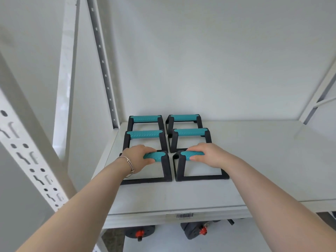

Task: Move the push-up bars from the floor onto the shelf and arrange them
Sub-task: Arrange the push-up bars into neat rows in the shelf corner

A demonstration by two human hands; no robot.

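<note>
Left hand (pixel 141 157) and right hand (pixel 205 155), fingers curled round the teal grips (pixel 154 155), align the front push-up bars (pixel 200 178) with rear rows (pixel 145 134) on the shelf (pixel 263 160).

Bright, even, soft light. Faint shadows lie on the shelf (pixel 254 160) under the bars (pixel 143 134) beyond the left hand (pixel 138 157) and right hand (pixel 209 154). Left of the left hand, the posts (pixel 23 148) lean with wide-angle distortion.

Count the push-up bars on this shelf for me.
6 on the shelf: back left, back right, middle left, middle right, front left gripped by the left hand, front right by the right hand.
</note>
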